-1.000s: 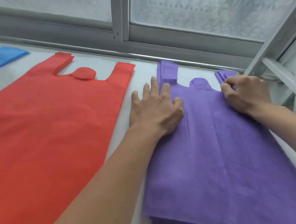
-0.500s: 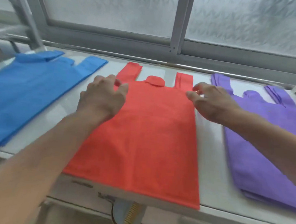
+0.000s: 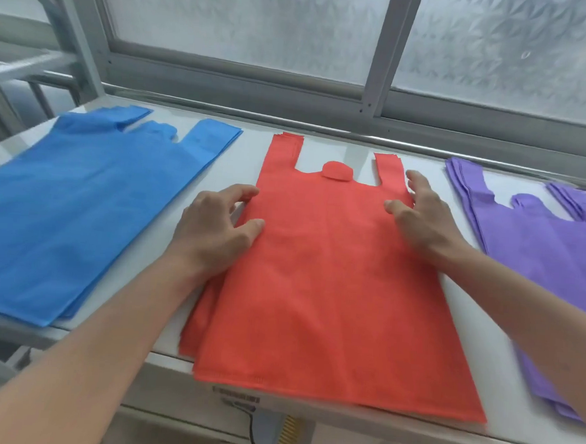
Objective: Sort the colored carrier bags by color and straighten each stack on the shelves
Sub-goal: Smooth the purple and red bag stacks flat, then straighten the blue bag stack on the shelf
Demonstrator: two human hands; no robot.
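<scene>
Three stacks of carrier bags lie flat on a white shelf (image 3: 422,161): blue bags (image 3: 80,191) on the left, red bags (image 3: 326,278) in the middle, purple bags (image 3: 544,247) on the right. My left hand (image 3: 215,231) grips the red stack's left edge, thumb on top and fingers curled against the side. At the red stack's right edge rests my right hand (image 3: 422,216), fingers fairly straight along the side, thumb on top. The lower red bags fan out at the bottom left, and the stack's bottom overhangs the shelf's front edge.
A frosted window with a grey frame (image 3: 376,65) runs right behind the shelf. A grey metal upright (image 3: 73,33) stands at the back left. Strips of bare shelf separate the stacks. A cable (image 3: 254,435) hangs below the front edge.
Both hands left the purple stack and moved left onto the red stack's two sides. My view swung left, so the blue stack came fully into sight.
</scene>
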